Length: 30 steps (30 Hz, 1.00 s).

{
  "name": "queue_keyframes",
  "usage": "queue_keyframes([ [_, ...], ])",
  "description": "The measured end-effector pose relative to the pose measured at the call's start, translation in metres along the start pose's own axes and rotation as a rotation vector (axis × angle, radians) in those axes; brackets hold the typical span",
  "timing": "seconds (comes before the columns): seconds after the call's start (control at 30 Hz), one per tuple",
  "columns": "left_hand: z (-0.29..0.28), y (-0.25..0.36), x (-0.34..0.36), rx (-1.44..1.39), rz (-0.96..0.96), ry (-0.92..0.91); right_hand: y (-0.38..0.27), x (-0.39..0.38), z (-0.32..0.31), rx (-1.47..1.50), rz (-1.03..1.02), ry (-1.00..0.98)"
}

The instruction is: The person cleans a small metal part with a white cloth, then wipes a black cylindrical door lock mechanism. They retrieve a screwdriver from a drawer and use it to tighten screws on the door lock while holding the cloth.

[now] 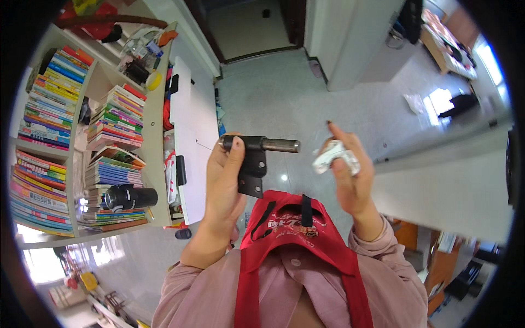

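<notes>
My left hand (pixel 223 177) is closed around a black metal hinge (pixel 252 170), its thumb lying over the barrel. A bare steel pin (pixel 281 145) sticks out of the barrel toward the right, and the leaf with screw holes hangs below. To the right, apart from the hinge, my right hand (pixel 354 177) pinches a crumpled white tissue (pixel 336 155) between thumb and fingers. Its index finger points outward, with a dark smudge at the tip. A red apron (pixel 290 218) covers my front, below both hands.
On the left stands a bookshelf (pixel 79 136) packed with books, with a black bottle (pixel 131 198) lying on it. Beside it is a white cabinet panel (pixel 194 136). A white panel (pixel 437 188) stretches along the right. Ahead, the tiled floor (pixel 268 87) leads to a doorway (pixel 251 27).
</notes>
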<state>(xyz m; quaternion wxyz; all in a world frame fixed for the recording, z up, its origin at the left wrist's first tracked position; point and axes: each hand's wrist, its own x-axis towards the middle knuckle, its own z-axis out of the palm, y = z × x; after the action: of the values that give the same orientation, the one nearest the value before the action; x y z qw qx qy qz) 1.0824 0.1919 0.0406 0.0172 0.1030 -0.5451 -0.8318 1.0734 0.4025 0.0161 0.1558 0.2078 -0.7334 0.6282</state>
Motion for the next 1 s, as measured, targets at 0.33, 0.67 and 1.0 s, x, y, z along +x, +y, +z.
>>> queue_keyframes([
  [0.33,-0.008,0.000,0.232,0.020,0.094,-0.087,0.134,0.254,0.072,0.042,-0.041,-0.274],
  [0.67,0.009,0.043,0.472,-0.456,-0.278,-0.227,0.254,0.469,0.116,-0.047,-0.160,-0.240],
  [1.0,0.010,0.033,0.685,-1.017,-0.314,-0.395,0.394,0.701,0.187,0.448,0.107,-0.169],
])
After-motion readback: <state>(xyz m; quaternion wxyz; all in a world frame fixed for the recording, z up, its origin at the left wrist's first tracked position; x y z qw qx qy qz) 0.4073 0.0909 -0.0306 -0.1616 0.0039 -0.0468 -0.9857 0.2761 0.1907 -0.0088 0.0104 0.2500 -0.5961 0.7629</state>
